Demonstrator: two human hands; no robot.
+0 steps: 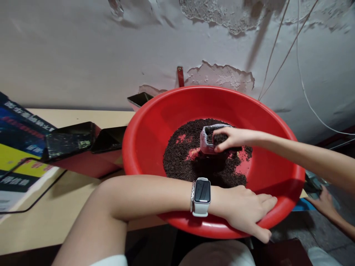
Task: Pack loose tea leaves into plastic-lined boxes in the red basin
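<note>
Scoop [211, 141]: my right hand [231, 137] covered its back end, so I could not tell its full shape.
Basin [155, 122]: my left hand [248, 212] and wrist hid part of the near rim; the underside was out of sight.
Grains [180, 162]: too small to identify.
Printed sheets [16, 147]: cut off at the left edge, lettering blurred.
Other person's hand [323, 201]: arm ran off the right edge.
Trays [69, 142]: far one mostly behind the basin.

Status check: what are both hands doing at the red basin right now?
Left hand flat on red basin rim, open. Right hand gripping small scoop in dark tea leaves. Another person's hand low right, clear of basin.
</note>
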